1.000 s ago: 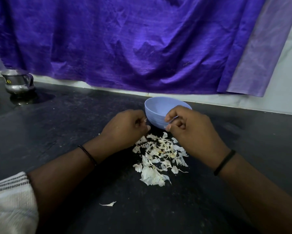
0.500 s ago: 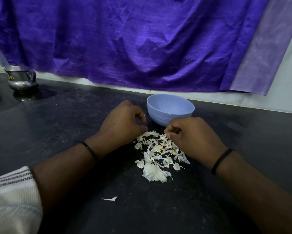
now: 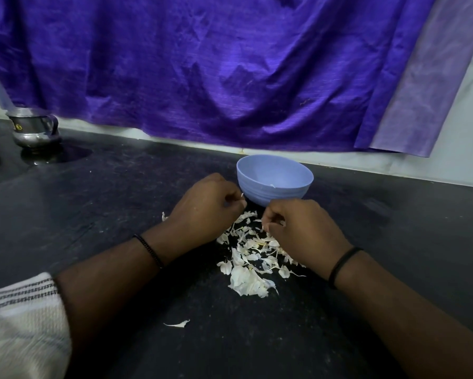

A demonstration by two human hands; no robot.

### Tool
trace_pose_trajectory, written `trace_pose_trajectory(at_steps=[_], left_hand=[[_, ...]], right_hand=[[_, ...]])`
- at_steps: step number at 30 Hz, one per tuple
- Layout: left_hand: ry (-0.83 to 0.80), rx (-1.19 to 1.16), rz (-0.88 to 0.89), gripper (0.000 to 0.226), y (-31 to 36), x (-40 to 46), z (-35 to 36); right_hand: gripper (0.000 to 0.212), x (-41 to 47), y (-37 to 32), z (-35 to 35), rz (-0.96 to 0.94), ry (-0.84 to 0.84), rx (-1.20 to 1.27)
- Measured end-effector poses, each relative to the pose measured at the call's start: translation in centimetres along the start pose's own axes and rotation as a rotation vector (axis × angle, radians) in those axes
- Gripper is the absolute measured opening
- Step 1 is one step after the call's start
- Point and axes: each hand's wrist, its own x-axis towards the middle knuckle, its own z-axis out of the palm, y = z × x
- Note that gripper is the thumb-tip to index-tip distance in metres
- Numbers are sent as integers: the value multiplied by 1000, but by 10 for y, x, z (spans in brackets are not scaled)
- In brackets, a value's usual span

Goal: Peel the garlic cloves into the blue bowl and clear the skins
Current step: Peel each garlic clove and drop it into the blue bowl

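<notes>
The blue bowl [image 3: 275,184] stands on the black counter [image 3: 120,201], near the wall; a small white bit shows inside its rim. In front of it lies a pile of white garlic skins [image 3: 253,258]. My left hand [image 3: 205,209] is just left of the bowl with its fingers curled, and a small white tip of garlic sticks out at the fingertips. My right hand [image 3: 303,231] is low over the far edge of the pile, its curled fingertips pinching at the skins. What lies inside either fist is hidden.
A stray skin [image 3: 178,324] lies near me on the counter, and another small one [image 3: 163,216] lies by my left hand. A steel jug [image 3: 34,129] stands at the far left. A purple cloth [image 3: 229,64] hangs over the wall behind.
My right hand has dropped from the bowl's rim down onto the skin pile. My left hand has stayed beside the bowl, still curled.
</notes>
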Motion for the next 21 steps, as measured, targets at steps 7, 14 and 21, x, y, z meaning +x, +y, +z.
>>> trace_pose_trajectory(at_steps=[7, 14, 21], left_hand=[[99, -175, 83, 11, 5, -3, 2], [28, -310, 46, 11, 5, -5, 6], [-117, -708, -152, 22, 15, -8, 4]], right_hand=[[15, 3, -5, -7, 63, 156, 538], [16, 4, -12, -12, 219, 121, 1022], [18, 2, -13, -9, 130, 183, 923]])
